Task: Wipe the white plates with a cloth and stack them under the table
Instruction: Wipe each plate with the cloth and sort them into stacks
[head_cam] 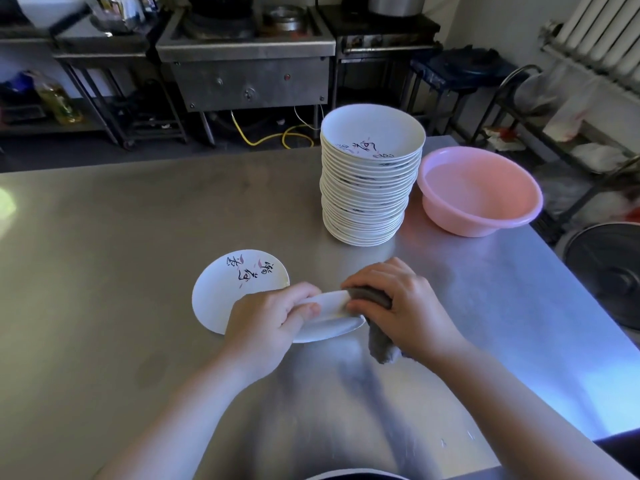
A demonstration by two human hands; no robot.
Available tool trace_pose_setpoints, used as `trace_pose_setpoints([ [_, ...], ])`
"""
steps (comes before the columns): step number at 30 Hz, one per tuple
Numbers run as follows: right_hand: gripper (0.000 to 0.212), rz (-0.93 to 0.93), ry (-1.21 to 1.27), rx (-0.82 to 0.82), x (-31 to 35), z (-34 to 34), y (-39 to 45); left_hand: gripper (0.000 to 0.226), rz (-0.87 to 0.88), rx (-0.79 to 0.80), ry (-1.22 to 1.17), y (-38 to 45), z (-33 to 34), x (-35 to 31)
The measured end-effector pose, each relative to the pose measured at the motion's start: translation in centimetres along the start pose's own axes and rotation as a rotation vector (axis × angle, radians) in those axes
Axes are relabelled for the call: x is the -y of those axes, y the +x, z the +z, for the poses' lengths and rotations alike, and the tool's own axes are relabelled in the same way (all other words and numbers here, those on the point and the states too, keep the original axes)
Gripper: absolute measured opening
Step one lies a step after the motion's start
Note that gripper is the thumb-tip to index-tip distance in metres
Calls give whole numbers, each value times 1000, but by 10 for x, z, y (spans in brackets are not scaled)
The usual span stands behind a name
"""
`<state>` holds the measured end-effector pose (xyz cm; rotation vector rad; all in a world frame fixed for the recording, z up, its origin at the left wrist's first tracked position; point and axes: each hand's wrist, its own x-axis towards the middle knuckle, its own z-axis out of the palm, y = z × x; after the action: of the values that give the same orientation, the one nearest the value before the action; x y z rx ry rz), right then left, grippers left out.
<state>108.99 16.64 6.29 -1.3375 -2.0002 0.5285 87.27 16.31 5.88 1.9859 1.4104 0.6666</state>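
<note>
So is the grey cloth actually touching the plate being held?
Touching. The head view shows the grey cloth, gripped by the right hand, pressed against the rim of the held plate, with no gap.

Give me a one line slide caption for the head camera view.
Left hand holds a plate while right hand wipes it with grey cloth.

Pink plastic basin (479, 192) right of centre on steel table (138, 237). Steel cooker unit (246, 60) top centre, yellow hose (273, 137) coiled on floor beneath. Oil bottle (60, 102) on low shelf, upper left. White radiator (602, 32) top right; dark round fan (609, 271) at right edge.
</note>
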Motion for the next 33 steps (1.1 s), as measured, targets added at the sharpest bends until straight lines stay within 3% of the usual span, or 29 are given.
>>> trace_pose_setpoints([
  [4, 9, -79, -109, 34, -3, 5, -3, 21, 93, -14, 196, 0, -4, -2],
  [8, 7, -170, -194, -159, -2, 9, -6, 33, 149, -205, 111, 3, -2, -2],
  [11, 5, -196, -229, -278, -2, 12, -7, 57, -138, -383, -295, -7, 0, -4],
  [13, 7, -218, -233, -317, -2, 16, -9, 67, -412, -393, -653, -15, 1, -10],
  [15, 12, -265, -240, -320, -3, 23, -11, 63, -593, -386, -939, -19, 2, -11],
  [18, 14, -319, -236, -300, -4, 37, -15, 51, -700, -431, -1166, -20, 2, -7],
  [25, 10, -393, -117, -174, 0, 62, -2, 51, -681, -657, -1242, -27, -12, 13],
  [33, 14, -233, -4, -223, 0, 78, 15, 61, -691, -779, -1186, -28, -13, 75],
])
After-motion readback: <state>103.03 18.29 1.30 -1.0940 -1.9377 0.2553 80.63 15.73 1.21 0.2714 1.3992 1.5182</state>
